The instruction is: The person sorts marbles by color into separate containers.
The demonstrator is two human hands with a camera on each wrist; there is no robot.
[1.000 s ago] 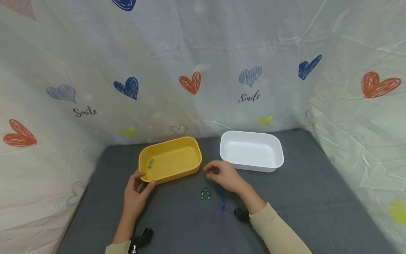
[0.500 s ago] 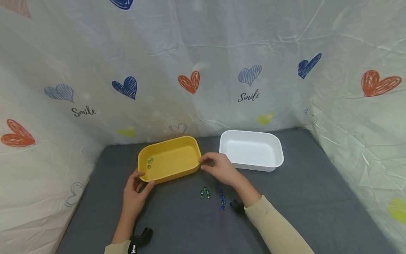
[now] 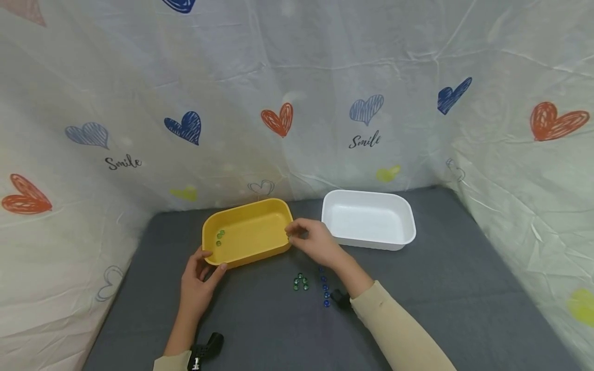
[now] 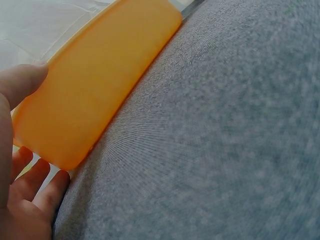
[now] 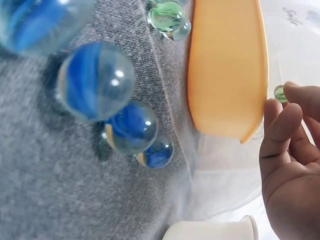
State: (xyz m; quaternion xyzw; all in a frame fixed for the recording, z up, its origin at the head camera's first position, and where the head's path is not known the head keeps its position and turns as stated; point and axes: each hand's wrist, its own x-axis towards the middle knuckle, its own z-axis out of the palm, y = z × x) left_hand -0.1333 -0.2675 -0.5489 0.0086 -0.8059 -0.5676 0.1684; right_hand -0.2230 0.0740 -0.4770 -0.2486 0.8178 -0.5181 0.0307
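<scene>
In the head view, my left hand holds the near left corner of a yellow plastic tray, thumb on the front wall and fingers at the left end. Three green marbles lie inside the tray at its left. My right hand is at the tray's right rim, pinching a green glass marble between thumb and fingertip, as the right wrist view shows. Several green marbles form a small arch on the cloth. To their right runs a row of several blue marbles, large in the right wrist view.
A white plastic tray stands right of the yellow one, behind my right forearm. Dark grey cloth covers the table. A white curtain printed with hearts hangs behind and at both sides.
My right hand has moved left and slightly away from me, from above the cloth to the yellow tray's right rim. My left hand stays on the tray's corner.
</scene>
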